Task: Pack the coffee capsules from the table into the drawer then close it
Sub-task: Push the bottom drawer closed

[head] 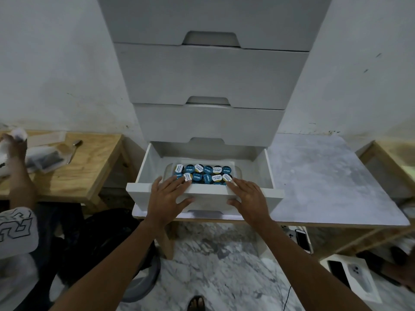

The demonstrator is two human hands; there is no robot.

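Note:
The bottom drawer (143, 173) of a white drawer unit is pulled out over the grey table (314, 180). Inside it a clear tray (238, 169) holds several coffee capsules (203, 175) with blue and yellow lids, packed in rows. My left hand (168, 196) lies flat on the drawer's front panel, fingers spread over the top edge. My right hand (248, 196) rests the same way on the right half of the front panel. Neither hand holds a capsule. I see no capsules on the table.
Three closed drawers (211, 72) stack above the open one. At left, another person's hand (13, 142) handles plastic packaging on a wooden table (89, 173) with a spoon (75, 147). A phone (303, 240) and a box (357, 279) lie on the marble floor at right.

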